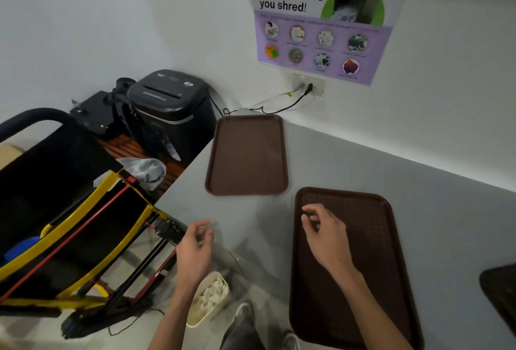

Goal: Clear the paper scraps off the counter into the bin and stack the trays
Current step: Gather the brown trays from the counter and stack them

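Two brown trays lie flat on the grey counter [335,159]: a smaller-looking one [247,154] at the far left corner and a near one [371,243] in front of me. A third dark tray [499,291] shows at the right edge. My right hand [324,232] hovers over the near tray's left part with fingers loosely curled and thumb close to the fingertips; I cannot tell whether it pinches anything. My left hand [195,252] hangs past the counter's front-left edge, fingers relaxed, above a white bin [208,298] on the floor that holds paper scraps.
A black shredder [170,106] stands on a low surface left of the counter, its cord running to a wall socket [308,85]. A yellow-and-black cart [69,210] fills the left. A poster [324,22] hangs on the wall. My shoes are beside the bin.
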